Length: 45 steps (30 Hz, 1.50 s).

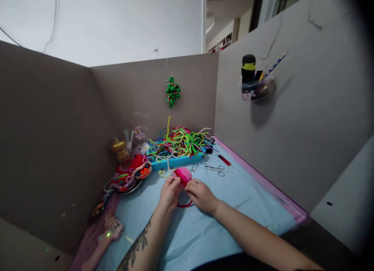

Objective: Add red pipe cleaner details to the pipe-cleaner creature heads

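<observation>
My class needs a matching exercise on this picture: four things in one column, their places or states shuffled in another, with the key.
1. scissors
2. tray
3. green ornament
4. pink bundle

A. between the left hand and right hand
B. hanging against the back panel
C. lying flat on the cloth
D. heaped with colourful stems

Pairs: 1-C, 2-D, 3-B, 4-A

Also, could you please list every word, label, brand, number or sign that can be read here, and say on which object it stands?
No text can be read.
Clear wall container: pale label, too blurred to read.
Jar: any print is too blurred to read.
Right hand: small dark mark, too small to make out.
</observation>
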Each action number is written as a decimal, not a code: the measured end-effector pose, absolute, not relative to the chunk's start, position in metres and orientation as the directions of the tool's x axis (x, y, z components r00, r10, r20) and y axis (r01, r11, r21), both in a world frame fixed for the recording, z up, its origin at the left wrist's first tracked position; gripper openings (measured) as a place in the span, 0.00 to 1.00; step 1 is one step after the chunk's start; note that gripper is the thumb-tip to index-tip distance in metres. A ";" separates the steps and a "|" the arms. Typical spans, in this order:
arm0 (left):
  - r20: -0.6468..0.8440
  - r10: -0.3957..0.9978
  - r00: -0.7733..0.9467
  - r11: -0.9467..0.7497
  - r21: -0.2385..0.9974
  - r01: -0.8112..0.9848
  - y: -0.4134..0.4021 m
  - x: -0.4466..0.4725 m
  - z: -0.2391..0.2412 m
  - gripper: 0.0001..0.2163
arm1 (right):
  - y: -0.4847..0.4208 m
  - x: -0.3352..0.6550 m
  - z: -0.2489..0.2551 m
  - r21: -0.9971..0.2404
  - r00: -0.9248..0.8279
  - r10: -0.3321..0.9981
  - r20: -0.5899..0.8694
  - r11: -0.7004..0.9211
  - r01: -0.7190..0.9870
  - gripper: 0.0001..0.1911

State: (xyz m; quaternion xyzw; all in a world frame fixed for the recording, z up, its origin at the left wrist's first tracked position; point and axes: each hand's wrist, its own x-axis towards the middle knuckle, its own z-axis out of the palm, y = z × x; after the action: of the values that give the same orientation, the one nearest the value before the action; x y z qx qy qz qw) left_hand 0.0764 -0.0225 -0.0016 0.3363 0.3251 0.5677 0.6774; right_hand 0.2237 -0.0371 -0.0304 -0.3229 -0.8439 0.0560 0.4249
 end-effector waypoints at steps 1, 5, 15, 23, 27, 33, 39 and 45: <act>-0.058 0.987 0.148 0.131 0.826 -0.548 -0.022 0.076 -0.002 0.14 | -0.037 0.224 -0.030 -0.369 -0.428 0.590 0.684 0.787 0.495 0.09; -0.070 0.986 0.150 0.144 0.809 -0.569 -0.020 0.074 -0.003 0.15 | -0.038 0.224 -0.029 -0.357 -0.432 0.574 0.696 0.798 0.485 0.10; -0.073 0.982 0.176 0.165 0.785 -0.596 -0.016 0.074 -0.007 0.16 | -0.035 0.226 -0.033 -0.350 -0.421 0.555 0.717 0.810 0.471 0.11; -0.116 0.984 0.132 0.172 0.783 -0.598 -0.013 0.074 -0.010 0.17 | -0.033 0.225 -0.033 -0.338 -0.416 0.572 0.707 0.790 0.511 0.08; -0.126 0.982 0.142 0.187 0.774 -0.605 -0.011 0.072 -0.011 0.16 | -0.029 0.223 -0.035 -0.342 -0.414 0.564 0.715 0.798 0.496 0.08; -0.089 0.984 0.152 0.163 0.786 -0.596 -0.009 0.071 -0.014 0.14 | -0.029 0.225 -0.032 -0.347 -0.419 0.560 0.714 0.804 0.483 0.07; -0.065 0.982 0.179 0.158 0.803 -0.574 -0.010 0.070 -0.014 0.15 | -0.031 0.225 -0.030 -0.360 -0.406 0.576 0.709 0.792 0.493 0.07; -0.010 0.976 0.216 0.134 0.814 -0.565 -0.011 0.070 -0.011 0.18 | -0.030 0.225 -0.031 -0.351 -0.425 0.578 0.696 0.791 0.501 0.07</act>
State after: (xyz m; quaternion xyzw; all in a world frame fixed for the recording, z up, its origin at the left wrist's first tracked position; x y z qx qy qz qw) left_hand 0.0695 -0.0106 -0.0105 0.3543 0.2904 0.5546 0.6947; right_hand 0.2247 -0.0303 -0.0309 -0.3202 -0.8429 0.0448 0.4301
